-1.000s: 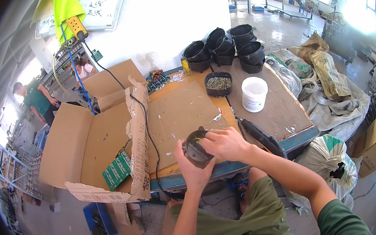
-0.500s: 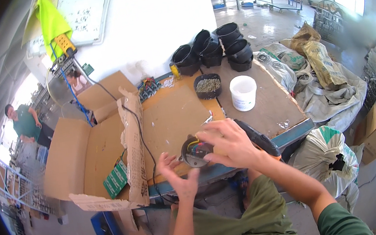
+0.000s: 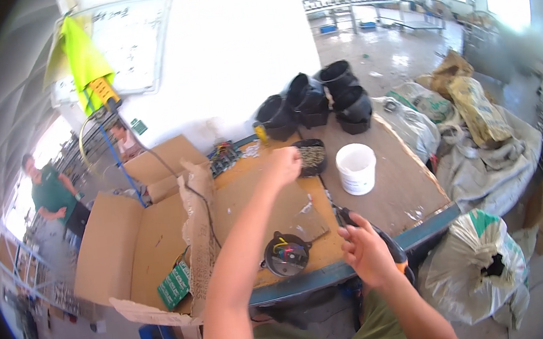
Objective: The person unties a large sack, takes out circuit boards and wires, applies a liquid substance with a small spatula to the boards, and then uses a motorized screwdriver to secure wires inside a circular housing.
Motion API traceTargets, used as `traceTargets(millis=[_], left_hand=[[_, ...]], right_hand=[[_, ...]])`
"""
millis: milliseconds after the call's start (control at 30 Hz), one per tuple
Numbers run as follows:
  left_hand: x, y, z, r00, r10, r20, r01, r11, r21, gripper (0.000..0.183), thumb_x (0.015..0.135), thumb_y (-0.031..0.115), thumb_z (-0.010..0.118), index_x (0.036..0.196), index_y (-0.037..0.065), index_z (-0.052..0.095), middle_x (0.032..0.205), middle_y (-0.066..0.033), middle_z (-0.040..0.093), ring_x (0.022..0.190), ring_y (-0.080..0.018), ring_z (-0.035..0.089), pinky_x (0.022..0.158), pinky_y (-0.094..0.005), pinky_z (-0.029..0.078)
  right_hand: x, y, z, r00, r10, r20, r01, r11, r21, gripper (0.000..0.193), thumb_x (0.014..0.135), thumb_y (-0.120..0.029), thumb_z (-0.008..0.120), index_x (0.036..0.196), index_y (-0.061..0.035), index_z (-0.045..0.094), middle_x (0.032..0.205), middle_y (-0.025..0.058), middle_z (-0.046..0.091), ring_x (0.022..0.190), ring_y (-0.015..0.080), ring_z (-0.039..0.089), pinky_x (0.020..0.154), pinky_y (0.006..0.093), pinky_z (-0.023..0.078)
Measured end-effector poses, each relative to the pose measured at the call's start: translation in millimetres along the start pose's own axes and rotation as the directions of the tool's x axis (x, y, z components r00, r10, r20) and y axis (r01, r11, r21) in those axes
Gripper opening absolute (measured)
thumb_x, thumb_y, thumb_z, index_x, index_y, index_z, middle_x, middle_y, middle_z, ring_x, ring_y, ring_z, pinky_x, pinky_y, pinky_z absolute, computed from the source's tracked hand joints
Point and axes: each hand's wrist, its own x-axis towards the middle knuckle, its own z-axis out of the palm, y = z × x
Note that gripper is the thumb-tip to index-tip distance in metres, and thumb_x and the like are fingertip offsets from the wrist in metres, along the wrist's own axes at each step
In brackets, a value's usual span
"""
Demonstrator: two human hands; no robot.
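My left hand (image 3: 283, 166) reaches forward to the near left edge of a black tub (image 3: 313, 153) of small metal pieces, apparently screws. Its fingers are closed, and what they may hold is hidden. My right hand (image 3: 367, 250) is curled round a black power screwdriver (image 3: 391, 247) with an orange patch at its rear end, near the bench's front edge. Between my arms a round black housing (image 3: 287, 254) lies on the bench, with coloured wires and a metal plate inside.
A white bucket (image 3: 357, 170) stands right of the tub, with several black buckets (image 3: 353, 109) behind. At left is an open cardboard box (image 3: 112, 238) with green cartons (image 3: 174, 285). Sacks (image 3: 478, 266) lie on the right; two people are at far left.
The round housing, earlier between my hands, now lies on the bench. My left hand has moved forward to the tub. My right hand has drawn back to the screwdriver and closed on it.
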Motion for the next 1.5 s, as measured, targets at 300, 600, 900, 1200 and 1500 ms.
traceTargets(millis=[300, 600, 900, 1200, 1500], left_hand=[[72.7, -9.6, 73.0, 0.972, -0.071, 0.224, 0.015, 0.970, 0.244, 0.028, 0.071, 0.004, 0.070, 0.098, -0.001, 0.077, 0.105, -0.0269, 0.071, 0.100, -0.0394, 0.071, 0.088, -0.0444, 0.059], [73.3, -8.5, 65.4, 0.991, 0.129, 0.028, -0.131, 0.945, 0.298, 0.014, 0.069, -0.001, 0.069, 0.080, 0.004, 0.077, 0.089, -0.0232, 0.073, 0.085, -0.0395, 0.072, 0.077, -0.0447, 0.060], [62.7, -1.2, 13.4, 0.975, 0.147, -0.166, -0.109, 0.970, 0.218, 0.008, 0.073, 0.004, 0.068, 0.073, 0.003, 0.075, 0.079, -0.0208, 0.072, 0.076, -0.0378, 0.072, 0.071, -0.0440, 0.060], [-167.1, 91.3, -139.7, 0.936, -0.283, -0.211, -0.084, 0.402, -0.912, 0.017, 0.099, 0.016, 0.066, 0.100, -0.001, 0.070, 0.078, -0.0025, 0.066, 0.063, -0.0095, 0.058, 0.055, -0.0253, 0.044], [-501.8, 79.4, -8.4, 0.778, -0.474, 0.412, 0.037, -0.620, -0.784, 0.018, 0.102, 0.016, 0.062, 0.108, 0.000, 0.066, 0.092, -0.0035, 0.064, 0.078, -0.0127, 0.054, 0.066, -0.0253, 0.043]], right_hand=[[3.8, -7.5, -32.3, 0.923, 0.358, 0.138, -0.332, 0.564, 0.756, 0.046, 0.097, -0.039, 0.062, 0.122, -0.0005, 0.056, 0.118, 0.0103, 0.068, 0.070, 0.0078, 0.060, 0.049, 0.0192, 0.040], [40.7, 7.1, -36.1, 0.932, 0.363, 0.001, -0.211, 0.540, 0.814, 0.061, 0.089, -0.050, 0.074, 0.127, -0.0050, 0.057, 0.118, 0.0039, 0.071, 0.067, 0.0018, 0.063, 0.044, 0.0156, 0.034], [63.8, 1.5, -25.7, 0.920, 0.361, -0.151, -0.118, 0.624, 0.773, 0.059, 0.091, -0.063, 0.064, 0.109, -0.0062, 0.064, 0.109, 0.0070, 0.075, 0.061, 0.0039, 0.063, 0.043, 0.0151, 0.038], [71.9, -16.9, -22.0, 0.867, 0.445, -0.224, -0.066, 0.549, 0.833, 0.060, 0.089, -0.065, 0.065, 0.098, -0.0056, 0.070, 0.093, 0.0052, 0.078, 0.057, 0.0050, 0.064, 0.042, 0.0150, 0.041], [74.9, 4.0, 10.0, 0.792, 0.303, -0.531, 0.044, 0.838, 0.544, 0.061, 0.097, -0.065, 0.046, 0.081, -0.0126, 0.072, 0.069, -0.0070, 0.070, 0.047, 0.0021, 0.056, 0.039, 0.0162, 0.036]])
